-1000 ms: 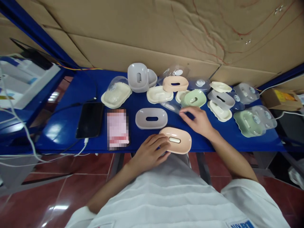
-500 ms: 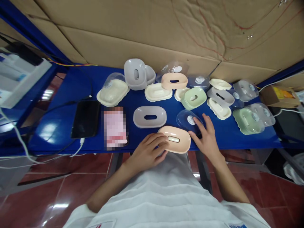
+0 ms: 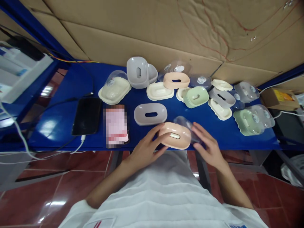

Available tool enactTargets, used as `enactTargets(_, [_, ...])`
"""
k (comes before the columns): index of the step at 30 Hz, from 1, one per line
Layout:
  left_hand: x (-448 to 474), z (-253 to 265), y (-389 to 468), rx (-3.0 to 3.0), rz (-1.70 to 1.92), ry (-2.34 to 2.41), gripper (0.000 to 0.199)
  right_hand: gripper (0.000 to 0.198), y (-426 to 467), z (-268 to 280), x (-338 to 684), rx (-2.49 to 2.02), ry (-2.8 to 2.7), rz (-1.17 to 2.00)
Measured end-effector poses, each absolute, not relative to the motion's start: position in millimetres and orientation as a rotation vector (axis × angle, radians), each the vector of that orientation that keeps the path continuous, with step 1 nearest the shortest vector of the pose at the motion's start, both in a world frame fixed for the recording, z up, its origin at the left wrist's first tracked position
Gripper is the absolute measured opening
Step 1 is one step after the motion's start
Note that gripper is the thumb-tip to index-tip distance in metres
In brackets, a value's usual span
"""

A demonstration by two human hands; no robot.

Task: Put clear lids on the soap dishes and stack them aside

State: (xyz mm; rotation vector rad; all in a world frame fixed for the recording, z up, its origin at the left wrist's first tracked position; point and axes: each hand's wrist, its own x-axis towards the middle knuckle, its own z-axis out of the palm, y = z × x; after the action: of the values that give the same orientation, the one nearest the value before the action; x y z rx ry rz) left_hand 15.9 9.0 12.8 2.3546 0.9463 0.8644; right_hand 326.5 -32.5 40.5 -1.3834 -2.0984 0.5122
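Handling of a peach oval dish point(image 3: 181, 129) at the near edge of a blue table point(image 3: 57, 104), right of center. The left hand point(image 3: 147, 145) is partly curled and grips the dish's left end between thumb and fingers; a pale insert shows in its slot. The right hand point(image 3: 209, 147), half spread, has a clear cover point(image 3: 182, 120) by its right side, between thumb and fingertips. Compared with half a second earlier, the cover no longer lies flat but is tilted against the dish's far right side; both parts are thus apparently in hand together, the cover beside the dish rather than seated over it. A grey oval dish point(image 3: 140, 117) lies just beyond, to the left.

Lettering: round white labels mark several far covers point(image 3: 201, 79), their print too small to read. The phone screen point(image 3: 116, 123) is pixelated. Blue letters on the shirt badge point(image 3: 238, 226) are cut off by the lower border.
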Motion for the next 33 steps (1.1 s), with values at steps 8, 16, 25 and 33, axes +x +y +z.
enactTargets(8, [17.7,-2.4,8.5,2.109,1.048,1.002,0.083,0.081,-29.3,37.6,292.3,-1.28,-2.386,0.286])
enactTargets(16, [15.4,4.5,9.9,2.264,0.894,1.015,0.073,0.096,-34.0,20.6,288.4,-1.277,-2.421,0.113])
enactTargets(25, [14.4,0.9,8.0,2.283,0.911,1.009,0.073,0.093,-31.2,12.8,293.8,-1.184,-2.385,0.118])
enactTargets(33, [8.4,16.8,4.1,2.356,1.117,0.882,0.051,0.075,2.1,62.7,435.2,-1.558,-1.835,-0.409])
